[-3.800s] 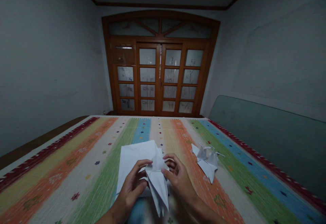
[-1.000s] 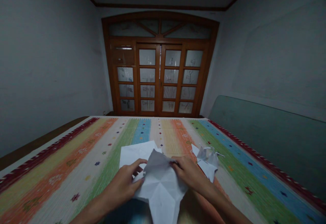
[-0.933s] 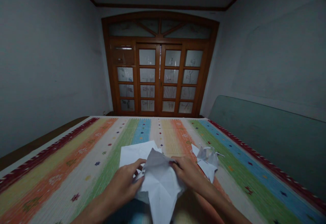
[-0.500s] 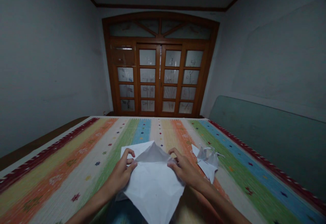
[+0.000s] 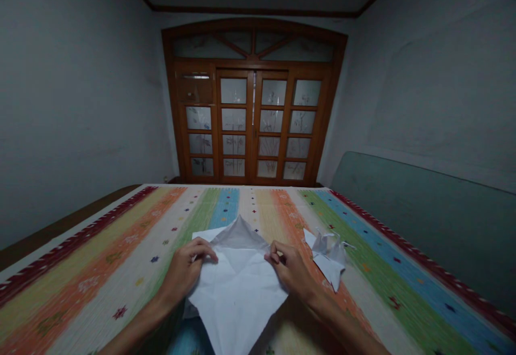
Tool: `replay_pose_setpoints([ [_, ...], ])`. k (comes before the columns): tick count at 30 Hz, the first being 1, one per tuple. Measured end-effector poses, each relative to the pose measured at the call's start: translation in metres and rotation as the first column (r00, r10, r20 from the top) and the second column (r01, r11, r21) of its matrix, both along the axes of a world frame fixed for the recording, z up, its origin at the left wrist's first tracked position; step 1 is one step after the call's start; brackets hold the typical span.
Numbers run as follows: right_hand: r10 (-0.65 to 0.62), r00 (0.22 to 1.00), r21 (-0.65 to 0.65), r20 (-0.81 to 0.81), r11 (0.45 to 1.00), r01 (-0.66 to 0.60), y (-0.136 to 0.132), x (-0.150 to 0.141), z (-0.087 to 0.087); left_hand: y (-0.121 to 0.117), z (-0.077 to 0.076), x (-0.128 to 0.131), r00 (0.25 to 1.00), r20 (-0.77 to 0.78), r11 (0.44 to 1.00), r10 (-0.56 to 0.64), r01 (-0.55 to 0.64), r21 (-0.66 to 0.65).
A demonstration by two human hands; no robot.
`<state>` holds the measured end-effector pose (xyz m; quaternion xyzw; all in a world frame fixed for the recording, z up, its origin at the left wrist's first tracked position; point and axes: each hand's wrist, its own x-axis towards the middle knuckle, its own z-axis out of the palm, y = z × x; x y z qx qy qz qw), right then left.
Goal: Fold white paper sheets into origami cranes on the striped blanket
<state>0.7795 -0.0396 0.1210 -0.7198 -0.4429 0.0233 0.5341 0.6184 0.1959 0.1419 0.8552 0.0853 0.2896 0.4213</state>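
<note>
Creased white paper sheet point(image 5: 237, 301) inspected: radiating fold lines, a shaded peaked flap at the top, a pointed lower corner running to the bottom of the view. Its position is between both hands, over a rainbow-striped woven cover point(image 5: 100, 274); contact with the cover cannot be confirmed. Left hand point(image 5: 183, 271) and right hand point(image 5: 290, 274) each grip an upper edge, pinched between thumb and fingers. A second white paper sheet point(image 5: 203, 235) shows behind it. A folded paper crane point(image 5: 327, 253) lies just beside the right hand.
</note>
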Motion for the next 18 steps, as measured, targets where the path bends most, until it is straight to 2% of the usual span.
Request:
replay_pose_setpoints([
  [4,0.019,1.000,0.011,-0.020,1.000,-0.018,0.002,-0.011,0.001,0.004,-0.002,0.000,0.996,-0.022,0.996,0.084,-0.084,-0.023],
  [8,0.044,0.995,-0.004,-0.089,0.999,-0.044,0.005,-0.014,-0.004,0.005,0.001,0.001,0.993,-0.048,0.991,0.112,-0.115,-0.073],
  [14,0.062,0.975,-0.043,-0.216,0.996,-0.073,0.005,-0.008,-0.012,0.016,0.005,0.005,0.986,-0.111,0.962,0.124,-0.147,-0.229],
  [18,0.040,0.964,0.001,-0.262,0.999,-0.041,0.005,-0.004,-0.012,0.018,0.002,0.003,0.978,-0.132,0.916,0.161,-0.198,-0.348],
])
